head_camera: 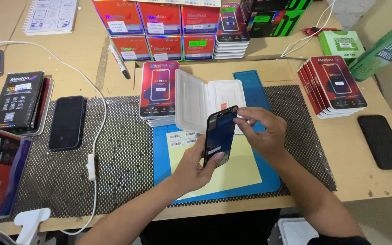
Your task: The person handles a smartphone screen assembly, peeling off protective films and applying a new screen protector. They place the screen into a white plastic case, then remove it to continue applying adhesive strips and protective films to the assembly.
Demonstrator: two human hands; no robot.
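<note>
A dark phone screen panel (220,134), slim and rectangular with a glossy bluish-black face and a small red tab at its top edge, is held tilted above the blue work mat (268,179), over the pale yellow sheet (241,170) lying on that mat. Its lower end is clasped by the left hand (195,165), fingers wrapped around the bottom edge, while its top corner is pinched by the fingertips of the right hand (262,131). Just behind the panel, at the mat's far end, an opened white plastic tray (200,100) is seen, with a stack of red screen boxes (158,90) beside it.
</note>
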